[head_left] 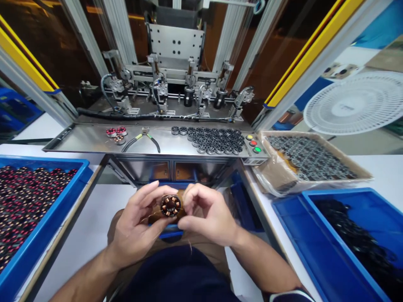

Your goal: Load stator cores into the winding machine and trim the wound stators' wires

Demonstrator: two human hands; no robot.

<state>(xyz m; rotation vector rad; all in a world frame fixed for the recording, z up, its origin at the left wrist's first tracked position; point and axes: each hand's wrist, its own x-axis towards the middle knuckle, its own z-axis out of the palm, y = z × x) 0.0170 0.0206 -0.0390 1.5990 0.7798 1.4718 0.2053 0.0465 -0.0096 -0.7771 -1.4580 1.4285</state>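
My left hand (135,222) grips a round motor stator (170,205) with copper windings between thumb and fingers, its wound face turned up toward me. Close against the stator's right side is my right hand (209,214), its fingers curled and thumb drawn in. Whatever those fingertips pinch is too small to make out. A thin copper-coloured wire (190,244) hangs below the right hand. Both hands are above my lap, in front of the machine's metal ledge (85,142).
On the ledge lie cutting pliers (143,140), a few wound stators (119,139) and many bare dark stators (217,140), beside coloured push buttons (253,143). A blue tray (83,167) of wound stators stands left. At right are a carton (270,172), a blue bin (315,247) and a fan (352,102).
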